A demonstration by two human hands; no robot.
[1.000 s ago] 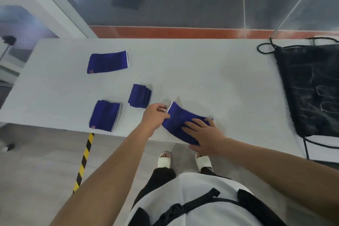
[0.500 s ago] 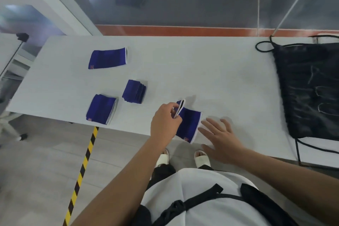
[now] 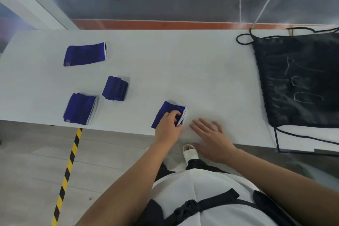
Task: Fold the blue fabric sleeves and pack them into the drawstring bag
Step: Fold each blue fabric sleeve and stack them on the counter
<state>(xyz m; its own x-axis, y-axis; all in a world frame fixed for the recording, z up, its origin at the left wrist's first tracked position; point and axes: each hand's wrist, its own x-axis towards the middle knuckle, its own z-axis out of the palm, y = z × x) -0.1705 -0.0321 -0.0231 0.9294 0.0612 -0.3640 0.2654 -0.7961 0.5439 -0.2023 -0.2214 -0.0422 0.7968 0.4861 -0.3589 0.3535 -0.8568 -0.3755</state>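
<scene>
A blue sleeve folded in half lies near the table's front edge, its white hems stacked at the right. My left hand presses on it, fingertips curled at the white hems. My right hand rests flat on the table just right of the sleeve, fingers spread, apart from the fabric. Three more blue sleeves lie to the left: one flat at the back, one folded small, one folded by the front edge. The black drawstring bag lies flat at the far right.
The white table has its front edge just under my hands. A black cord loops off the bag's top left corner, and more cord trails by the front right edge. A yellow-black floor stripe runs below the table.
My left hand has folded the sleeve's left end over to the right and laid it down. My right hand came off the fabric and now lies on the table beside it.
</scene>
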